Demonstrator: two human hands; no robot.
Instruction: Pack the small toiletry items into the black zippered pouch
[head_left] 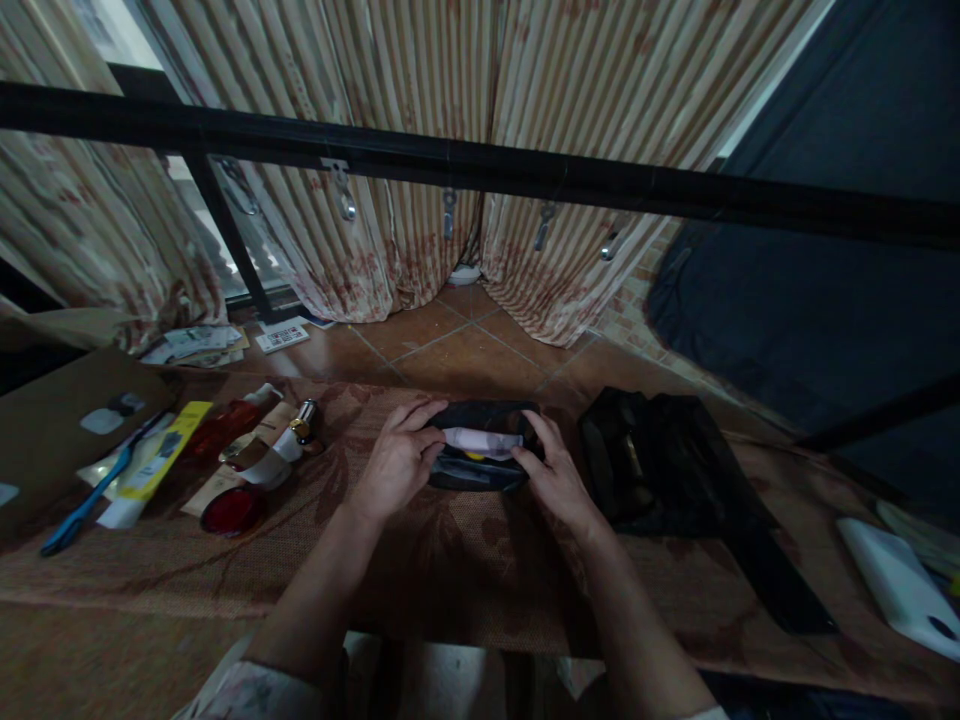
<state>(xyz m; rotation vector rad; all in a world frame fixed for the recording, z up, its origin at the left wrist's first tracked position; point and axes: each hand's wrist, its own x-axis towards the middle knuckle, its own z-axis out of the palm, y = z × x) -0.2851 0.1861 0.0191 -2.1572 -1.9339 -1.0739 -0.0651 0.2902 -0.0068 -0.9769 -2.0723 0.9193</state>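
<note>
A small black pouch [480, 478] lies on the cloth-covered table in front of me with its mouth spread apart. My left hand [400, 455] grips its left rim, fingers on the far side and thumb inside the mouth. On the other side, my right hand [553, 465] pinches the right rim between thumb and fingers. A pale tube-like item [482, 441] lies crosswise in the mouth, between my two thumbs. A bit of yellow shows below it. Whatever else the pouch holds is hidden in the dark.
Left are a blue toothbrush [88, 500], a yellow-and-white tube [161, 460], a red-lidded jar [234, 510], a pump bottle [225, 425] and a cardboard box [82, 420]. A larger black bag [679, 465] and a white device [896, 580] lie right. A dark rail [480, 165] crosses beyond.
</note>
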